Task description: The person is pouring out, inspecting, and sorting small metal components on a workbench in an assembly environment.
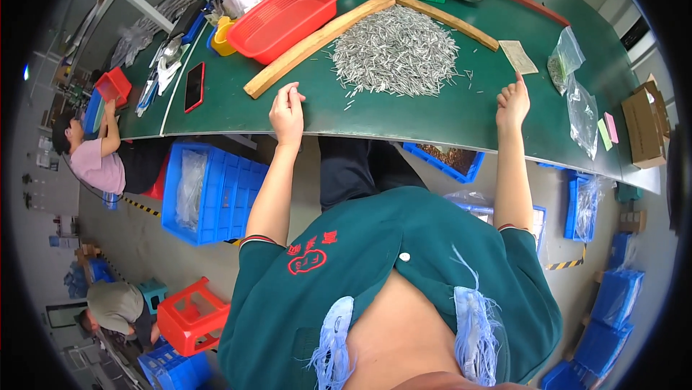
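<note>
Two wooden strips (317,47) were set at an angle on the green counter (238,114), and a heap of metal pins (395,51) was held within it, a few strays scattered toward the front edge and to the right. Bare surface was left between heap and front edge, and more between heap and clear plastic bags (566,62) at right. The left hand (287,114) was placed at the front edge, fingers loosely curled; whether anything was gripped could not be told. The right hand (512,105) was half closed, index finger extended to the near edge of a paper slip (519,57); contact could not be confirmed, and no held object was seen. Faint marks on the slip could not be read. Red characters and an emblem were stitched on the green shirt (389,238). Pins: thin, straight, silvery-grey. Strips: smooth, square-edged. Behind the left strip, a ribbed red plastic tray (288,19) was noted.
</note>
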The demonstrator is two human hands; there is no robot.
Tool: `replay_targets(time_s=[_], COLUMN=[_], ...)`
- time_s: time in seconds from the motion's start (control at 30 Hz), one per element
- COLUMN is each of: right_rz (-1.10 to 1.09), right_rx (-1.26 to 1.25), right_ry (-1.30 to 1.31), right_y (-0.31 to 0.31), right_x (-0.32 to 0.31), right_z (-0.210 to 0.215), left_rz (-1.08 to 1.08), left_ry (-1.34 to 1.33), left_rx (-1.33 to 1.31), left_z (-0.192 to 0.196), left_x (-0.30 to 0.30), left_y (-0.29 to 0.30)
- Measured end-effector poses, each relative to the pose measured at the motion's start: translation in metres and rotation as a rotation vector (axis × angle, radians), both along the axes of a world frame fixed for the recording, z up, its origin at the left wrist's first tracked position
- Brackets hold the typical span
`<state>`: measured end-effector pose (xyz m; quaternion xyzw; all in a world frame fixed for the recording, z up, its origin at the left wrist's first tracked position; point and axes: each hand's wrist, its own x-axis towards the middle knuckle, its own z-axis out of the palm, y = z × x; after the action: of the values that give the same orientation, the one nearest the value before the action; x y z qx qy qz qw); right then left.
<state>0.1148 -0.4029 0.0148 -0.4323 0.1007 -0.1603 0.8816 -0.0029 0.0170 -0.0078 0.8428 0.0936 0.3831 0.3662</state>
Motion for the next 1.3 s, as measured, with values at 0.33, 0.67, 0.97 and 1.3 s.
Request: replay_targets(time_s=[0.33, 0.67, 0.97, 1.3], right_rz=[0.964, 1.062, 1.044, 1.079], right_rx=[0.973, 0.404, -0.467, -0.223], right_ry=[0.194, 0.229, 0.142, 0.094], right_y=[0.103, 0.348, 0.403, 0.392], right_x=[0.078, 0.099, 0.15, 0.221], right_z=[0.046, 0.107, 0.102, 0.076], left_rz=[0.063, 0.08, 0.073, 0.06], left_ry=[-0.013, 0.015, -0.006, -0.006], left_rx=[0.035, -0.004, 0.039, 0.055], left_z=[0.003, 0.003, 0.004, 0.003], left_x=[0.0, 0.002, -0.001, 0.001], left_y=[-0.004, -0.004, -0.003, 0.001])
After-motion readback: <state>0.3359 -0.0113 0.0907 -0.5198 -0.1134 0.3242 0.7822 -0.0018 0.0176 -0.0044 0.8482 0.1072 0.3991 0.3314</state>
